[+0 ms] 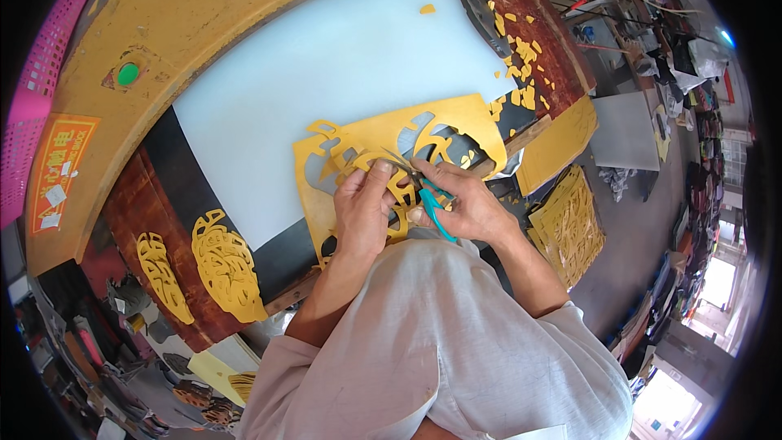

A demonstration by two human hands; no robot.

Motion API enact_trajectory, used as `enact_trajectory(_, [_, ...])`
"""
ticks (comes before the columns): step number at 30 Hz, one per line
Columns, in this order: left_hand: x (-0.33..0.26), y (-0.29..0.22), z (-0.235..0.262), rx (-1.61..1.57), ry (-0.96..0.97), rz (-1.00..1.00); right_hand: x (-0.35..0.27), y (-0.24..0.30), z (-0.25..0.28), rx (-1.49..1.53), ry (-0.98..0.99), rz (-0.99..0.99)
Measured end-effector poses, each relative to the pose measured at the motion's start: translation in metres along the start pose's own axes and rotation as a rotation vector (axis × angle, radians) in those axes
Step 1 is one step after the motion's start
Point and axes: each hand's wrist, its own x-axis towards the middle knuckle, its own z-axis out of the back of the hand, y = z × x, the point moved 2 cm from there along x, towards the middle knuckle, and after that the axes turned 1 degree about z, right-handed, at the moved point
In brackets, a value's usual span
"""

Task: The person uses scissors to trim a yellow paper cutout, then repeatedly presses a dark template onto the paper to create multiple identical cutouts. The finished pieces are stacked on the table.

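Close in front of my body, my right hand [472,202] grips small scissors [437,213] by their teal handles. Their blades reach toward the fingertips of my left hand [365,208], which pinches a yellow openwork cut-out piece [399,226]. Part of that piece is hidden behind my fingers. Beneath both hands lies a yellow sheet [481,124] with large curved openings cut through it. To the left, two piles of similar cut-outs, a larger one [226,270] and a narrower one [161,277], rest on the reddish-brown table edge.
A pale white board [342,65] spans the table. Small yellow scraps [525,57] lie at the far right beside a dark curved tool [482,16]. A yellow machine frame with a green button [128,74] arches behind. Wrapped yellow cut-outs [568,228] sit lower right.
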Motion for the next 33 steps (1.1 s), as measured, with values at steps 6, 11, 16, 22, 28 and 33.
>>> enact_trajectory(6, [0.000, 0.002, 0.006, 0.038, -0.017, 0.017, 0.000, -0.002, -0.002, -0.025, -0.006, -0.001])
enact_trajectory(11, [0.002, 0.006, 0.012, 0.067, -0.062, 0.024, 0.000, -0.003, -0.003, -0.033, -0.025, 0.017])
enact_trajectory(16, [0.003, 0.008, 0.013, 0.090, -0.070, 0.019, -0.002, -0.004, -0.002, -0.032, -0.013, -0.028])
enact_trajectory(22, [0.003, 0.010, 0.015, 0.140, -0.075, 0.011, -0.002, -0.003, 0.001, -0.075, -0.015, 0.007])
enact_trajectory(28, [0.001, 0.008, 0.013, 0.153, -0.048, -0.018, -0.003, -0.003, 0.004, -0.115, -0.014, 0.012])
enact_trajectory(33, [0.000, 0.006, 0.011, 0.160, -0.018, -0.017, -0.005, -0.004, 0.004, -0.104, -0.015, 0.011])
